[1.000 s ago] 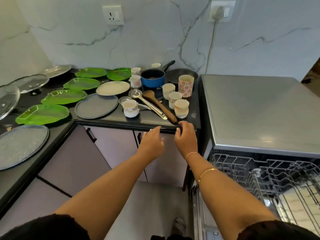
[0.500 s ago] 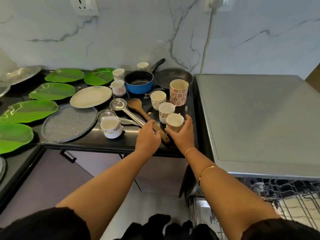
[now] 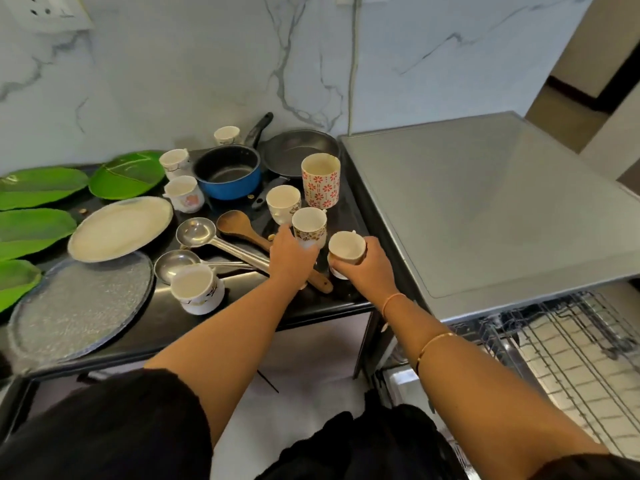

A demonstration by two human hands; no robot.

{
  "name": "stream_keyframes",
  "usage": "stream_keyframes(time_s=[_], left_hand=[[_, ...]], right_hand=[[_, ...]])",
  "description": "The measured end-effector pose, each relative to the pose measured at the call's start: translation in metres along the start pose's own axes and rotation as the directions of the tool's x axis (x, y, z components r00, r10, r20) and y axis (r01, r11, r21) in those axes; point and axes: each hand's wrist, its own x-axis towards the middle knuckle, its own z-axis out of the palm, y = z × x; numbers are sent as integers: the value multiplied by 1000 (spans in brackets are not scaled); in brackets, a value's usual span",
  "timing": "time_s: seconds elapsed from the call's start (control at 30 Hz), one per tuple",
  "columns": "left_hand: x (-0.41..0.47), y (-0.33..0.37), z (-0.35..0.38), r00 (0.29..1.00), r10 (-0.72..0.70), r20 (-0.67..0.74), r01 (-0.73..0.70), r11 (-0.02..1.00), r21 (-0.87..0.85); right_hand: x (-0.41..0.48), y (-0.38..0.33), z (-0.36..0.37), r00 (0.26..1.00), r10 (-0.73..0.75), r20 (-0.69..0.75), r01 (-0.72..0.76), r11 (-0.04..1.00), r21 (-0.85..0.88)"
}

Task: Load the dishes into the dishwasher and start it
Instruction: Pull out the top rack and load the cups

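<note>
My right hand [image 3: 370, 270] grips a small cream cup [image 3: 346, 247] near the counter's right edge. My left hand [image 3: 291, 255] wraps round a patterned cup [image 3: 309, 224] just left of it. Behind them stand another cup [image 3: 283, 201] and a tall red-flowered mug [image 3: 320, 180]. A wooden spoon [image 3: 242, 228] and two steel ladles [image 3: 197, 233] lie under my left wrist. The dishwasher [image 3: 491, 209] stands to the right, its wire rack [image 3: 571, 344] pulled out at the lower right.
A blue saucepan [image 3: 228, 173], a black frying pan [image 3: 299, 150], more cups [image 3: 195, 287], a cream plate [image 3: 119, 228], a grey round tray [image 3: 79, 306] and green leaf-shaped plates [image 3: 128, 173] cover the black counter [image 3: 242, 323]. A cable [image 3: 352, 64] runs down the marble wall.
Both hands moved forward from the counter's front edge onto the cups. The right hand closed round the cream cup and the left reached the patterned cup. The view shifted closer and rightward.
</note>
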Motion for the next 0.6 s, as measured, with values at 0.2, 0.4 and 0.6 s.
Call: stream_keyframes(time_s=[0.2,0.4,0.6], left_hand=[[26,0,11,999,-34,37,35,999,-29],[36,0,18,999,-40,37,40,999,-12],[-18,12,35,942,329,72,-318,939,-128]], right_hand=[[-28,9,-17,992,20,-121,-22,1000,-18],[-54,16,-25,969,34,-246,-31,999,16],[-74,27,-35,914,70,-400,-51,997,58]])
